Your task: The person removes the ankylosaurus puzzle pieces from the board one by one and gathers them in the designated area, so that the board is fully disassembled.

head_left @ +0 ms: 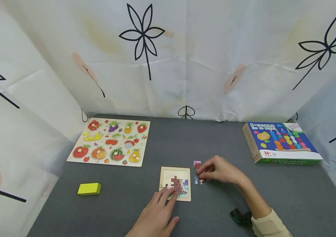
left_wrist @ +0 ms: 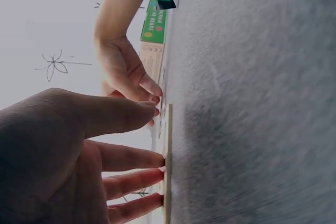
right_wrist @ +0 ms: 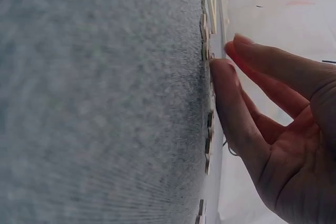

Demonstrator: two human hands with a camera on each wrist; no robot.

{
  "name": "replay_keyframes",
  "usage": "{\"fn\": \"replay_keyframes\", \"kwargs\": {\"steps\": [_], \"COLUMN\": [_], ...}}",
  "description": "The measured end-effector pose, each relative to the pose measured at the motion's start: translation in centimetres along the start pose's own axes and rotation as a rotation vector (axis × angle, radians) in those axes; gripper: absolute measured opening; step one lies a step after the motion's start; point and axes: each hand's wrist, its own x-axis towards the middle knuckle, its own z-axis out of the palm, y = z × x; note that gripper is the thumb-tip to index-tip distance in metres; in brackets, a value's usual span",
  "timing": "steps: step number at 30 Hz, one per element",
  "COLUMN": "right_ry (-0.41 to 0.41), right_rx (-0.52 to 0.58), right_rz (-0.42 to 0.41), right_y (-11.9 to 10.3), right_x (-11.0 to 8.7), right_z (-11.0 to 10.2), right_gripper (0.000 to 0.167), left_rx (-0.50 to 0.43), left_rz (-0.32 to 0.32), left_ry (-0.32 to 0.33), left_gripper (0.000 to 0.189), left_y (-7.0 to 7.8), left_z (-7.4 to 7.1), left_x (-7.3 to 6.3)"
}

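A small wooden tray puzzle [head_left: 175, 169] lies on the grey table, with a few joined pieces [head_left: 182, 187] at its lower right. My left hand [head_left: 159, 210] rests its fingertips on the tray's near part, thumb held out to the side. In the left wrist view, the straight fingers [left_wrist: 136, 159] meet the tray's edge [left_wrist: 168, 182]. Just right of the tray, my right hand [head_left: 219, 169] is bent low over loose puzzle pieces [head_left: 197, 162], partly covering them. In the right wrist view, thumb and fingertips stand slightly apart near more pieces [right_wrist: 205, 38], nothing visible between them.
A fruit peg puzzle board [head_left: 111, 141] lies at the back left, with a yellow block [head_left: 89, 189] in front of it. At the back right sits a colourful toy box [head_left: 283, 143]. A patterned white curtain [head_left: 185, 65] borders the table's back and sides.
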Motion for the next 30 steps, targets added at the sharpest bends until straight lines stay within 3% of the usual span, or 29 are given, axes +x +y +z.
{"fn": "replay_keyframes", "kwargs": {"steps": [20, 30], "right_ry": [-0.06, -0.117], "right_rx": [0.127, 0.083], "right_rz": [-0.129, -0.103], "right_y": [-1.3, -2.3], "right_x": [2.6, 4.7], "right_z": [2.7, 4.3], "right_gripper": [0.018, 0.016], "left_rx": [-0.015, 0.022], "left_rz": [0.071, 0.129], "left_ry": [-0.056, 0.014], "left_gripper": [0.063, 0.064], "left_y": [-0.1, -0.5], "left_z": [-0.4, -0.1], "left_x": [0.4, 0.2]}}
